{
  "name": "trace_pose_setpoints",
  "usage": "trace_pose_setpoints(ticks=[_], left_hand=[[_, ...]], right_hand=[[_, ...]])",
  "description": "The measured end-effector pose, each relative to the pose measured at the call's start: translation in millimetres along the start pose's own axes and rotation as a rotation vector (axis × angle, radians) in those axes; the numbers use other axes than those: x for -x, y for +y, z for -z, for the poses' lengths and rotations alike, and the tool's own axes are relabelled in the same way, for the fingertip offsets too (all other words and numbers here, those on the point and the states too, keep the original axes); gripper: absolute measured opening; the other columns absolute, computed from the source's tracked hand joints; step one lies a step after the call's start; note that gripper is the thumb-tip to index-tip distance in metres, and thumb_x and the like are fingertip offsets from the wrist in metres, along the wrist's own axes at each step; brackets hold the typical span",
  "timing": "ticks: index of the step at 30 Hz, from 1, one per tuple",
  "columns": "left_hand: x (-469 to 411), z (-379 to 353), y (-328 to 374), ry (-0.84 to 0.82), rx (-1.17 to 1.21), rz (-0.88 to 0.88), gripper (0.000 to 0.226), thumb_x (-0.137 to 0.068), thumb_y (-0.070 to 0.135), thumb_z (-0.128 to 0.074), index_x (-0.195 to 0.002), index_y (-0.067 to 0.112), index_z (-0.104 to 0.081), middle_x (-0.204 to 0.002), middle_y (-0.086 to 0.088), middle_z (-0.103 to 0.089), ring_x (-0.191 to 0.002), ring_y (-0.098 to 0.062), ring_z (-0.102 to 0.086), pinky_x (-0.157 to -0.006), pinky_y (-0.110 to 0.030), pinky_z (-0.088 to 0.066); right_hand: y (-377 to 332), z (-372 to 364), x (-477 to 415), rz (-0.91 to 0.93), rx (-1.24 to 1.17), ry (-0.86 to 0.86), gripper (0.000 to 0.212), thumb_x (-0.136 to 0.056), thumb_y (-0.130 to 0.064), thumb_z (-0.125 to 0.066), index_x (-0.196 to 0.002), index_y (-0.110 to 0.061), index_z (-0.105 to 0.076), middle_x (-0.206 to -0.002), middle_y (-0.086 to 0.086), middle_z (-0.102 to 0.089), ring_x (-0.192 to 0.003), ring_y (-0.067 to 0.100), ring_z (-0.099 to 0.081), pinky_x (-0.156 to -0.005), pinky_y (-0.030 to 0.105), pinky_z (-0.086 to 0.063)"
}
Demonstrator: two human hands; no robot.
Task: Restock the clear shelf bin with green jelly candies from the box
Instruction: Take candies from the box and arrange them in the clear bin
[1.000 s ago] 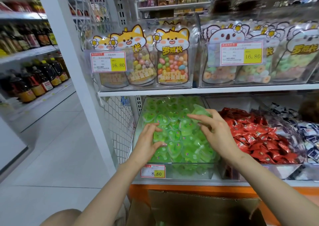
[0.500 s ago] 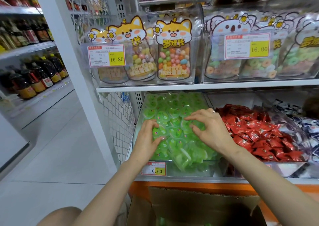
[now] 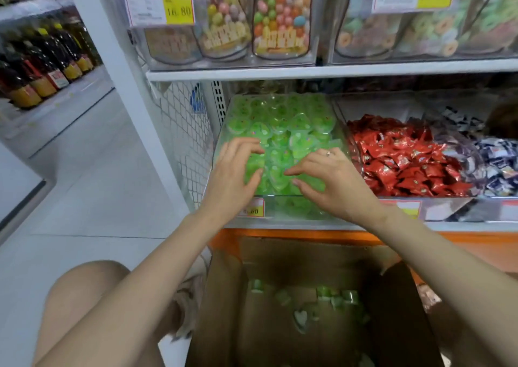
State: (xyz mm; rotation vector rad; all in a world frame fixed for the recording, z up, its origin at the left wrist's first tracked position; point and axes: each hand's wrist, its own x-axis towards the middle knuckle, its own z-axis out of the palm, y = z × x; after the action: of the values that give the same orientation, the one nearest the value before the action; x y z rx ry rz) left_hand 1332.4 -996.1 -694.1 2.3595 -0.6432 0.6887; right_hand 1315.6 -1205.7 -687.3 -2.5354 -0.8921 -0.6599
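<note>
As heaped candies [image 3: 280, 120] are pressed by left hand [image 3: 232, 170] and right hand [image 3: 328, 183], fingers [image 3: 246, 144] spread and empty, some may be pushed over the bin [image 3: 283, 196] rim.

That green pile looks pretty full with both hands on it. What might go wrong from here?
1. The jellies seem heaped to the front rim of the bin. With the left hand and right hand spread over the pile, a push may tip some over the front, into the box or onto the floor.
2. The pile sits close beside the red candies; a jelly might slide across and mix in.
</note>
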Motion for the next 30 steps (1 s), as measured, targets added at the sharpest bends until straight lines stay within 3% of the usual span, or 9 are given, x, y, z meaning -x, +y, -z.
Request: trace_pose_setpoints(ticks=[5, 10, 14, 18, 20, 22, 25, 28, 30], left_hand=[[25.9, -3.9, 14.9, -0.091, 0.128, 0.029, 0.023, -0.082, 0.015, -0.052, -0.104, 0.012, -0.057, -0.112, -0.001, -0.057, -0.099, -0.011, -0.054, -0.084, -0.033, -0.048], [56.0, -10.7, 24.4, -0.208, 0.180, 0.056, 0.020, -0.087, 0.011, -0.054, -0.106, 0.015, -0.056, -0.108, 0.004, -0.055, -0.092, -0.003, -0.053, -0.079, -0.036, -0.051], [49.8, -5.9, 7.8, -0.114, 0.155, 0.179, 0.023, -0.085, 0.014, -0.057, -0.107, 0.016, -0.058, -0.107, 0.005, -0.055, -0.094, -0.006, -0.053, -0.082, -0.039, -0.050], [35.3, -2.3, -11.8, -0.037, 0.056, 0.288, 0.029, -0.081, 0.007, -0.065, -0.109, 0.009, -0.057, -0.108, -0.002, -0.055, -0.100, -0.017, -0.051, -0.085, -0.041, -0.047], [25.2, -3.0, -14.2, 0.002, 0.026, 0.330, 0.033, -0.080, 0.009, -0.067, -0.111, 0.008, -0.056, -0.109, -0.005, -0.054, -0.101, -0.020, -0.050, -0.087, -0.034, -0.043], [13.7, -4.6, -14.2, 0.038, -0.007, 0.347, 0.037, -0.080, 0.014, -0.069, -0.113, 0.007, -0.055, -0.111, -0.007, -0.054, -0.104, -0.022, -0.049, -0.086, -0.027, -0.037], [-3.3, -6.3, -15.3, 0.075, -0.081, 0.327, 0.040, -0.079, 0.021, -0.071, -0.113, 0.008, -0.056, -0.112, -0.006, -0.057, -0.105, -0.025, -0.048, -0.088, -0.031, -0.035], [-18.5, -1.5, -21.8, 0.100, -0.115, 0.333, 0.038, -0.077, 0.019, -0.072, -0.110, 0.008, -0.057, -0.111, -0.007, -0.058, -0.105, -0.026, -0.048, -0.088, -0.032, -0.032], [-26.7, 4.4, -28.7, 0.084, -0.123, 0.355, 0.035, -0.078, 0.018, -0.070, -0.110, 0.010, -0.058, -0.112, -0.007, -0.057, -0.107, -0.025, -0.046, -0.087, -0.030, -0.031]], right_hand=[[-7.9, 2.9, 35.5, 0.016, -0.059, 0.022, 0.025, -0.090, -0.025, -0.049, -0.098, -0.014, -0.070, -0.084, 0.000, -0.066, -0.079, 0.020, -0.059, -0.070, 0.030, -0.037], [-10.9, -6.6, 61.6, 0.021, -0.100, -0.041, 0.023, -0.090, -0.023, -0.050, -0.097, -0.014, -0.070, -0.084, -0.002, -0.065, -0.079, 0.013, -0.056, -0.070, 0.023, -0.036], [-4.5, -8.2, 57.7, -0.069, -0.154, 0.018, 0.025, -0.088, -0.021, -0.049, -0.097, -0.013, -0.070, -0.085, -0.001, -0.066, -0.081, 0.010, -0.056, -0.075, 0.017, -0.037], [2.0, -7.6, 37.7, -0.146, -0.141, 0.080, 0.022, -0.086, -0.018, -0.052, -0.097, -0.014, -0.071, -0.088, -0.002, -0.068, -0.083, 0.015, -0.061, -0.080, 0.026, -0.044], [1.8, -9.7, 25.5, -0.157, -0.120, 0.097, 0.025, -0.086, -0.021, -0.049, -0.096, -0.015, -0.071, -0.088, -0.003, -0.069, -0.084, 0.014, -0.059, -0.079, 0.031, -0.045], [0.1, -12.5, 12.1, -0.165, -0.116, 0.117, 0.029, -0.085, -0.025, -0.046, -0.096, -0.015, -0.071, -0.087, -0.002, -0.069, -0.083, 0.015, -0.059, -0.078, 0.030, -0.042], [-1.5, -18.3, -10.3, -0.178, -0.102, 0.135, 0.031, -0.085, -0.028, -0.046, -0.095, -0.016, -0.072, -0.086, -0.002, -0.070, -0.082, 0.017, -0.059, -0.080, 0.029, -0.039], [-0.7, -27.8, -33.3, -0.230, -0.048, 0.097, 0.025, -0.084, -0.031, -0.058, -0.103, -0.019, -0.070, -0.090, -0.001, -0.070, -0.087, 0.020, -0.059, -0.087, 0.033, -0.040], [-2.3, -35.5, -45.8, -0.269, -0.002, 0.021, 0.032, -0.082, -0.031, -0.068, -0.112, -0.021, -0.067, -0.099, 0.000, -0.069, -0.096, 0.025, -0.058, -0.090, 0.035, -0.040]])
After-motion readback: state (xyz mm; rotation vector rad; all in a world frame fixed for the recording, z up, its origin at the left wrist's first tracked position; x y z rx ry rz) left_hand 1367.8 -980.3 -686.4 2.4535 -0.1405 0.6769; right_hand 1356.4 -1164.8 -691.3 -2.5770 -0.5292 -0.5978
